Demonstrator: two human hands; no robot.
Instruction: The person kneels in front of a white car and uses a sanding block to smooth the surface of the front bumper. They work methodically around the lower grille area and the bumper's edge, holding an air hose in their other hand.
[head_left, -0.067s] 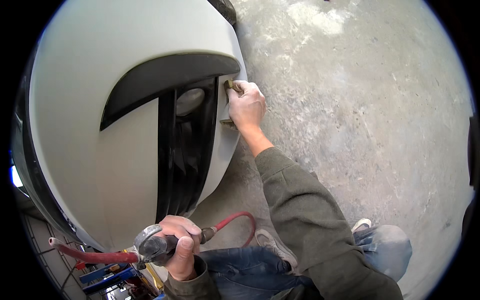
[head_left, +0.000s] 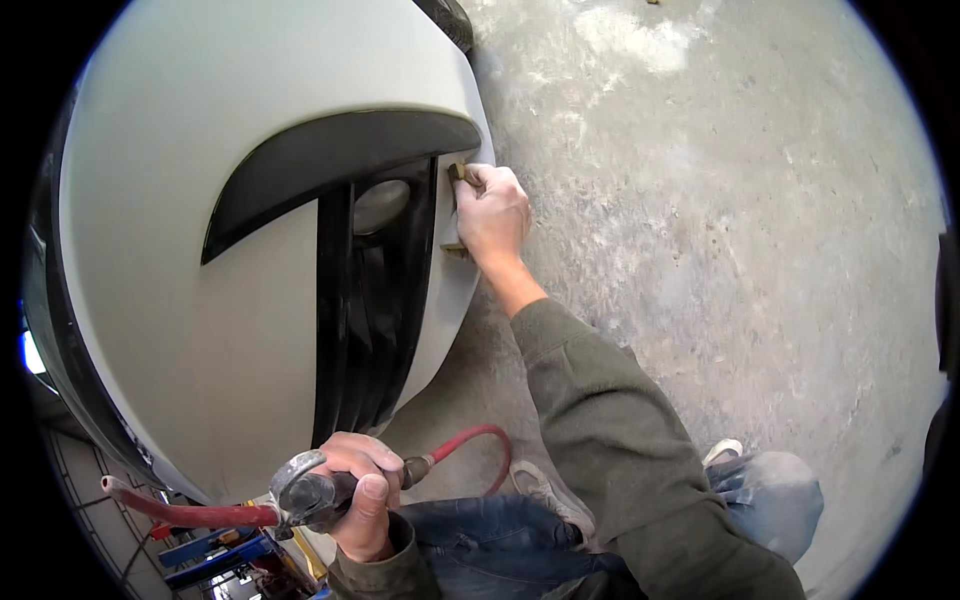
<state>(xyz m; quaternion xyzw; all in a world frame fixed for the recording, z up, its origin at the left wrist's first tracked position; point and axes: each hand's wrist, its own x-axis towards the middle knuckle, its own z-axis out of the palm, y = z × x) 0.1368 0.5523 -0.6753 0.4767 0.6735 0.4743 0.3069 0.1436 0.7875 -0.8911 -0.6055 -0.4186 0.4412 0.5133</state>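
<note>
My right hand is closed on a folded yellowish-brown abrasive pad, pressed against the pale bumper just right of its black trim. One end of the pad pokes out by the fingertips and another edge shows below the palm; the rest is hidden under the hand. My left hand, low in the view, grips a black air gun with a dusty grey curved lever. From the gun a short red tube with an open end points left. A red hose joins its other end and loops behind my leg.
A curved black trim piece and a dark slatted recess with a round lamp are set in the bumper. Grey concrete floor lies to the right. Blue and yellow equipment stands at lower left.
My right hand and the pad have shifted very slightly downward along the bumper. My left hand keeps the same hold on the air gun.
</note>
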